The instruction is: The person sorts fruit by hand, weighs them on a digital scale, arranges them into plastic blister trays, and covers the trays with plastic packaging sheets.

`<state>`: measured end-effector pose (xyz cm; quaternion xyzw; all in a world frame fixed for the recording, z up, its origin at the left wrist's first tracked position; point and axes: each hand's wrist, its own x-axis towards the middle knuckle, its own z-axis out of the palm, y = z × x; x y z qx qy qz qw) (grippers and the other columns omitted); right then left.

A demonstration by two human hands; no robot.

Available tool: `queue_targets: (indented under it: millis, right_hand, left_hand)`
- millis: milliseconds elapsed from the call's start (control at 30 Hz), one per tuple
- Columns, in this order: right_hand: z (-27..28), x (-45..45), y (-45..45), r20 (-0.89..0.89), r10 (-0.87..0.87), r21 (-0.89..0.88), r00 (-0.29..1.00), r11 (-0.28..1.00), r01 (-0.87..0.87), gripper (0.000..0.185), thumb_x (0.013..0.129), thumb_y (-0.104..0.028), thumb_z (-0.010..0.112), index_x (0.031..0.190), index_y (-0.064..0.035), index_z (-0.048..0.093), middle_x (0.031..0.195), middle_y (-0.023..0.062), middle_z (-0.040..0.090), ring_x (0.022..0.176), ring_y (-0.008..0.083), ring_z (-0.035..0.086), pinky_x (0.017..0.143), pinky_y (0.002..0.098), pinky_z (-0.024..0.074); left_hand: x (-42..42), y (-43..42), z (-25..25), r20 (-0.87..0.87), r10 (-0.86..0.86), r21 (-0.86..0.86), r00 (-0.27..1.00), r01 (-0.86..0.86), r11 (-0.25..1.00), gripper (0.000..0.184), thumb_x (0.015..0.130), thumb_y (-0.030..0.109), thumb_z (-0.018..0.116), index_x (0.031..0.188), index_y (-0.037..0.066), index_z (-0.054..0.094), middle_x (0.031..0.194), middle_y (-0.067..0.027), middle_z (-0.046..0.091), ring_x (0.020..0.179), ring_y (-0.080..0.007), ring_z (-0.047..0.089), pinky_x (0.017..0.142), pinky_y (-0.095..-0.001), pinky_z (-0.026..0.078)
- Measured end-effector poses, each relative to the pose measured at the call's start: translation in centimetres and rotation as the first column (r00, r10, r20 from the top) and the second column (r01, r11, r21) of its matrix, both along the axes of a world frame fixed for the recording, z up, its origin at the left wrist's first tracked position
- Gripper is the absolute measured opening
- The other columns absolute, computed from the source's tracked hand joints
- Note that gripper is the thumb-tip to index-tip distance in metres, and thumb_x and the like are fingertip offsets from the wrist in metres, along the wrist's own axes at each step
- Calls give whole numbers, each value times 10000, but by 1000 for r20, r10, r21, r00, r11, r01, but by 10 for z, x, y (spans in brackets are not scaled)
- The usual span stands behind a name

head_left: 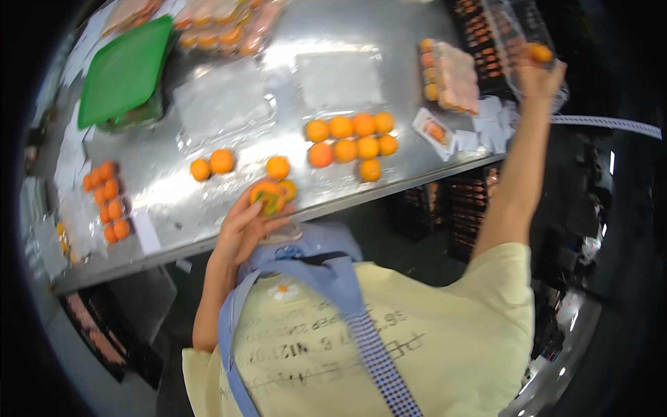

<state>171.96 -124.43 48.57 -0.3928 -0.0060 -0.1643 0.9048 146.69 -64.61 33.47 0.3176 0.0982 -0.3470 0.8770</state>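
My left hand (244,224) is closed around a persimmon (266,198) at the front edge of the table, its green leafy cap facing up. A second orange fruit shows right behind it, against my fingers. Just beyond lies a loose persimmon (277,167), with a pair of persimmons (221,161) to its left. My right arm stretches out to the far right, where my right hand (536,78) grips another persimmon (540,53) beside a dark crate (481,43) with clear plastic over it. To the right of my left hand, rows of persimmons (345,150) sit together on clear plastic.
Clear plastic trays (224,101) lie on the metal table (410,21). A green lid (126,73) covers a container at the back left. Packed fruit (451,75) and a small printed card (435,132) lie at right. Small orange fruits (108,201) stand in rows at left.
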Motion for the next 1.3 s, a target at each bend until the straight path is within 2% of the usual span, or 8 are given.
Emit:
queue_targets:
  millis: [100,167,267,333,467,800,1100,1300]
  right_hand:
    - [35,12,-15,-40,8,227,999,974,1,819,942,-485,443,1389,123,124,1377,347,295,1277,429,367,1041,463,387]
    - [28,-4,75,-118,-235,-384,965,907,173,667,959,-364,473,1356,124,253,1346,314,383,1247,367,437,1013,392,423]
    - [-43,-52,201,-273,-102,-626,957,774,-96,338,915,-218,542,1164,8,579,1113,100,636,933,156,613,809,258,486]
    - [-89,-96,263,-398,70,-809,915,444,-386,263,865,-181,634,1090,-47,652,1010,60,664,791,132,623,718,253,498]
    - [-144,-163,347,-522,538,-619,662,295,-728,390,849,-171,665,1203,-33,581,1061,54,643,870,120,607,783,257,494]
    - [-136,-219,400,-500,543,-503,675,452,-737,510,826,-171,704,1255,17,502,1159,112,582,979,164,600,821,294,505]
    - [-155,-234,402,-385,693,20,609,666,-745,500,865,-143,655,1291,10,443,1225,134,538,1074,212,572,888,317,486]
    - [-151,-240,401,-482,559,-294,674,621,-726,562,813,-137,716,1284,3,443,1168,136,556,1012,191,586,834,307,503]
  left_hand:
    - [3,-1,-2,-66,4,-214,998,-18,977,517,986,321,373,1417,44,303,1365,-185,433,1185,-387,505,941,-408,469]
    - [5,-3,2,-23,20,-195,1000,-24,980,547,993,343,326,1441,36,257,1367,-200,425,1183,-401,505,933,-405,487]
    - [5,-2,-2,8,34,-253,999,-31,967,555,991,319,325,1450,22,224,1372,-219,413,1183,-407,505,940,-417,492]
    - [7,0,-3,-11,36,-293,999,-37,955,551,978,272,382,1450,32,231,1394,-205,392,1209,-387,487,943,-420,490]
    - [3,-6,2,99,153,-31,983,-150,988,617,898,117,563,1439,52,273,1391,-155,394,1248,-319,455,960,-405,477]
    - [2,-8,2,573,103,374,813,-371,850,755,717,-38,732,1377,52,377,1277,-108,477,1199,-191,473,980,-337,426]
    - [-4,-12,-3,683,-131,591,718,-438,678,687,683,10,780,1290,16,459,1281,-111,498,1187,-217,498,1011,-339,394]
    - [-6,-17,-2,716,-130,634,686,-559,534,595,668,32,774,1211,31,531,1185,-131,550,1125,-262,524,938,-339,446]
